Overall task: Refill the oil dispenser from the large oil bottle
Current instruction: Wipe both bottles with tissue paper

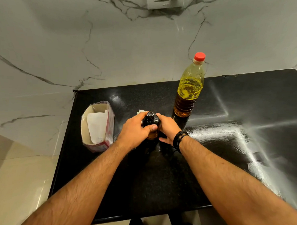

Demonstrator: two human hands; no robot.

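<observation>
- Head view, centre of frame: your left hand wraps the neck of the oil dispenser, thumb across the front, just under its black top.
- Your right hand cups the dispenser's far side; those fingers are hidden behind it, so you look to be gripping it, though the grip itself can't be seen.
- The dispenser stands on the black counter. The large oil bottle sits right of centre, just behind your right hand, not touching it, red cap on.
- Judged step: you're likely working the dispenser's top off; nothing poured yet.
- Risk: twist hard with the base barely steadied and the dispenser may tip or skid on the glossy counter.
- Risk: your right wrist is close to the large bottle; a jerk backward could knock it over.
- Risk: oily hands could slip on the dark glass.
- Risk: pour without a funnel and oil may spill onto the counter.
- Counts: one dispenser, one large oil bottle, one red cap, one open carton at left centre holding paper, one wall socket plate at top centre, two hands, one black wristband on your right wrist.
</observation>
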